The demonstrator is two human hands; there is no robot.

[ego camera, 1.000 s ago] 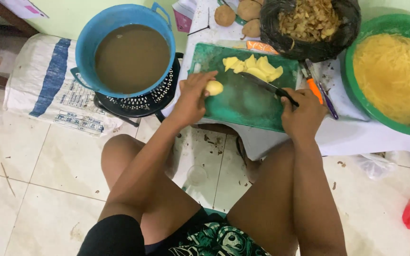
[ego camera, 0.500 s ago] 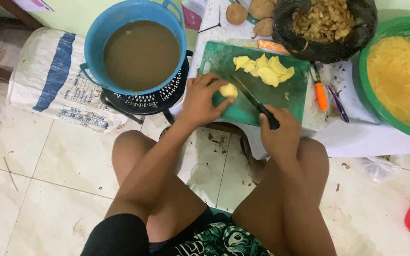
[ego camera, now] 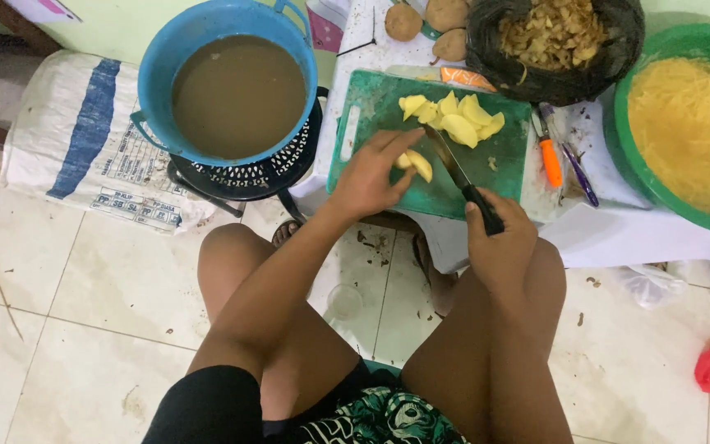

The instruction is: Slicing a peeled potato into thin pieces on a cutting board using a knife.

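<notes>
- The left hand [ego camera: 367,177] rests on the green plastic cutting board [ego camera: 388,177], its fingertips pinched narrowly on a pale yellow peeled potato piece [ego camera: 417,164] (smooth, wedge-shaped, already split).
- The right hand [ego camera: 499,238] is wrapped fully around the black handle of a kitchen knife [ego camera: 458,168]; the slim dark blade runs up and away from the fist and passes just beside the potato piece, on the side away from the left hand's fingers.
- Beyond the knife tip lies a loose heap of cut potato slices [ego camera: 454,119], flat, glossy and yellow, on the far part of the board.
- Beyond the left hand, off the board, a round blue plastic tub [ego camera: 154,90] holds murky brown water and sits on a black perforated crate [ego camera: 252,177].
- Outward from the right fist an orange-handled peeler [ego camera: 549,156] and a purple-handled tool [ego camera: 581,177] lie on white cloth.
- Farther that way a green basin [ego camera: 618,156] is filled with fine yellow shreds.
- Past the slices a black plastic bag [ego camera: 486,57] holds curled brown peelings, with unpeeled potatoes [ego camera: 425,20] next to it.
</notes>
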